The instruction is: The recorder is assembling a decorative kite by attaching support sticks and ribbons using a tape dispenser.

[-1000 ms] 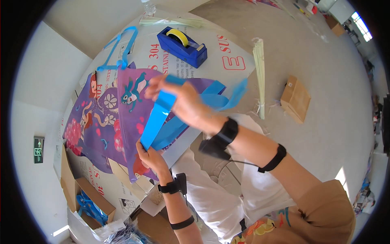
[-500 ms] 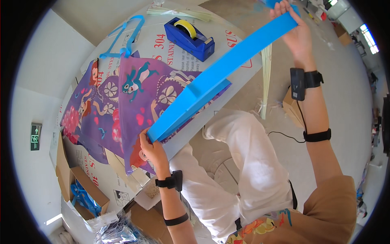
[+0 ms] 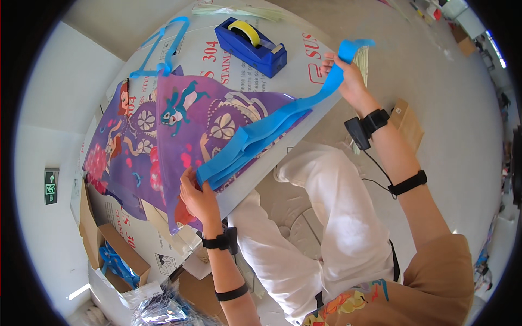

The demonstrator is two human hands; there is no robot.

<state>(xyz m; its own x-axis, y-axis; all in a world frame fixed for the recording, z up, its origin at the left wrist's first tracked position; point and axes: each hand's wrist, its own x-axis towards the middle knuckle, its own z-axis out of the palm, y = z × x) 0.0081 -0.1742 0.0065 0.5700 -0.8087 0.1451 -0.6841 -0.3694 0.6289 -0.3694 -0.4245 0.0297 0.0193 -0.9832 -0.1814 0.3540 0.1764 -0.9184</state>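
A long blue ribbon (image 3: 272, 117) lies in folded layers along the near edge of a purple sheet (image 3: 179, 146) printed with cartoon figures. My left hand (image 3: 201, 198) pinches the folded end of the ribbon at the sheet's near corner. To the right, my right hand (image 3: 348, 81) is raised beyond the board's edge, with the ribbon running between its thumb and fingers. The ribbon's loose end (image 3: 356, 48) curls up past that hand, blurred by motion. Between the hands the strip sags slightly.
The sheet rests on a printed white board (image 3: 185, 65). Farther back stand a blue tape dispenser (image 3: 253, 49), a looped blue ribbon (image 3: 174, 46) and pale thin sticks (image 3: 239, 12). At left, a cardboard box (image 3: 122, 250) holds blue ribbons, near a clear plastic bag (image 3: 168, 309).
My right hand has come down and left, toward the board. The ribbon has gone from taut to slack, its folds settling lower on the sheet. My left hand keeps its place.
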